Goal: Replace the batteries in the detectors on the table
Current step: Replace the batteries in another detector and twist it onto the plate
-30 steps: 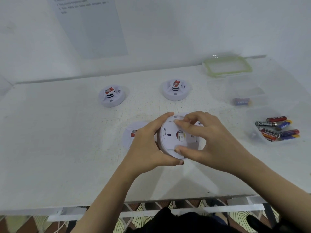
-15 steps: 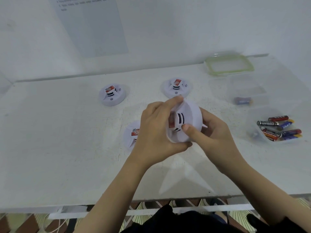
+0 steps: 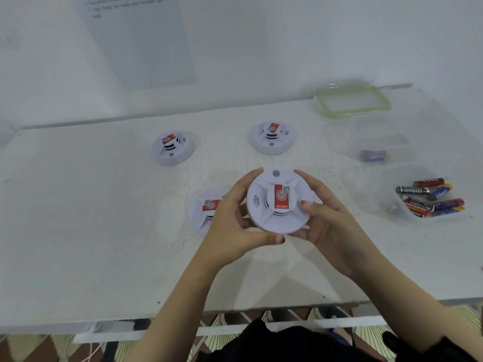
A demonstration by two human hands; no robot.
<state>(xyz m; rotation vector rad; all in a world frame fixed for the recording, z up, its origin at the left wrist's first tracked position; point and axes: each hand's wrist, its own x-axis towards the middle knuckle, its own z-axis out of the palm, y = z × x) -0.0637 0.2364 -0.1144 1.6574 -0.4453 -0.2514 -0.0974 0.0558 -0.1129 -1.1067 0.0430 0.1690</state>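
A: Where is the held detector point(image 3: 278, 202) at this moment?

B: In the middle of the frame, lifted above the table point(image 3: 78, 218). The left hand point(image 3: 235, 226) grips its left rim, with the thumb at the lower edge. The right hand point(image 3: 332, 226) grips its right rim, with the thumb on the front face. The hands are apart, and the detector is between them.

A: What differs from one second ago?

B: Then its flat back looked at the camera. Half a second ago it was turned almost on its edge. Now the front with the red label faces the camera.

A: And the other things?

B: They stayed in place. The low detector point(image 3: 206, 207) lies just left of the left hand and is partly hidden by it. The far-left detector point(image 3: 172, 147) and the far-middle detector point(image 3: 273, 137) stand higher in the frame. The loose batteries point(image 3: 431, 197) lie in a clear box point(image 3: 392, 176) at the right edge.
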